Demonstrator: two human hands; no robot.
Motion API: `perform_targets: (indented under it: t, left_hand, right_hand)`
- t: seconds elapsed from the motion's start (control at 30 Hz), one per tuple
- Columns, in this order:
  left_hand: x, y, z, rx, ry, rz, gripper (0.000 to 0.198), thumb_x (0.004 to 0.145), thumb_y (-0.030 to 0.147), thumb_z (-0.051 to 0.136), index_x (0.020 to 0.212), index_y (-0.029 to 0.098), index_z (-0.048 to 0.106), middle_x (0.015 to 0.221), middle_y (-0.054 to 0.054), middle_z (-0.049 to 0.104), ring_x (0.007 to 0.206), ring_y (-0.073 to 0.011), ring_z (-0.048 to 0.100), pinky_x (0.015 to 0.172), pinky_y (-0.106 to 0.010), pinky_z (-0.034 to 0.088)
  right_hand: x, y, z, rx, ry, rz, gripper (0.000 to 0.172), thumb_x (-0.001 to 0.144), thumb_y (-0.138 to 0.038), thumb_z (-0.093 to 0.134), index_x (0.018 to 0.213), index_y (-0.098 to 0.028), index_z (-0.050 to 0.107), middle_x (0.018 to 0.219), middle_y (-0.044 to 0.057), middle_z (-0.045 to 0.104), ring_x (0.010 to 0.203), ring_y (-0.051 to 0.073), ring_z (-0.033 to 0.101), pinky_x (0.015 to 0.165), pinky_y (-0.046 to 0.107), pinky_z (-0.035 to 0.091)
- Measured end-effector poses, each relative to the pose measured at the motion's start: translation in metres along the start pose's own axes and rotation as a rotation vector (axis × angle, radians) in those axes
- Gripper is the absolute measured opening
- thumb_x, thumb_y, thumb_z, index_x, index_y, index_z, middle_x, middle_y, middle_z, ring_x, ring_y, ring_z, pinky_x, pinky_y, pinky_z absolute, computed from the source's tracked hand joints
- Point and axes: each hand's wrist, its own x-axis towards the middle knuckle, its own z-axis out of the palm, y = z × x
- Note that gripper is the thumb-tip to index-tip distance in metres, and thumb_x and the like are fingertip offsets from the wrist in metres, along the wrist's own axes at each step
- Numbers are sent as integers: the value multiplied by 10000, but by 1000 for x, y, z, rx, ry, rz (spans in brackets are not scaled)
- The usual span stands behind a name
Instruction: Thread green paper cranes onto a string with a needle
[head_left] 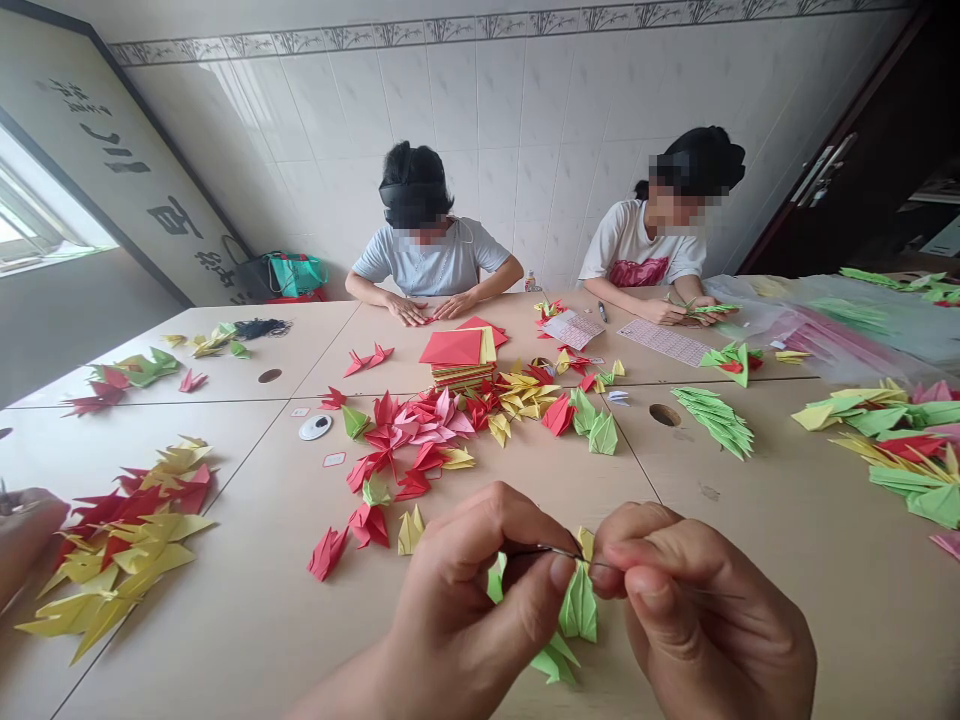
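Observation:
My left hand (pixel 480 590) is closed, with a thin dark cord (pixel 551 549) pinched between thumb and index finger. Close beside it, my right hand (pixel 705 600) is also closed, its fingertips pinching the thin line where it continues to the right. Whether part of that line is a needle, I cannot tell. Just below and between the fingertips are a green folded paper crane (pixel 579 605) and a bit of yellow folded paper (pixel 586 542). Another green folded piece (pixel 555 660) lies lower down, partly hidden by my left hand.
Red, pink, yellow and green folded cranes (pixel 420 420) pile mid-table near a stack of coloured paper (pixel 461 350). More cranes lie left (pixel 135 540) and right (pixel 900 450). Two people sit opposite, one pressing paper (pixel 427 312). Another person's hand (pixel 30 530) shows at far left.

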Motion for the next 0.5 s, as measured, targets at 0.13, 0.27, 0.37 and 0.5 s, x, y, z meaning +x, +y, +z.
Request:
perform_targets:
  t: [0.13,0.27,0.37,0.5]
  left_hand:
    - [-1,-2,1,108,8,120,106,882,112,583,880,214,610,733,3,609,645,-102,513,574,-207,431]
    - [0,-2,1,141,-22,171,178,883,70,568,953,230,600,815,5,661,693,-91,533,624,-183,449]
    - [-1,-2,0,152,-38,179,189,886,65,564,968,230,605,830,1,663,719,-92,550,658,-183,458]
    - [-4,-4,-2,151,-29,171,195,885,73,555,974,237,611,806,-11,642,684,-108,547,631,-210,463]
  right_hand:
    - [-1,2,4,64,3,20,135,944,-254,556,862,-233,661,633,-5,588,482,101,517,387,196,399]
    - [-4,4,3,145,-10,91,154,956,-252,530,849,-229,639,644,-1,597,564,121,562,457,209,456]
    - [-4,5,0,231,-39,180,171,957,-269,522,816,-224,607,661,-5,610,555,108,550,476,204,467]
    - [-1,4,2,319,-44,249,239,954,-288,518,737,-210,580,623,-14,582,531,95,515,491,195,465]
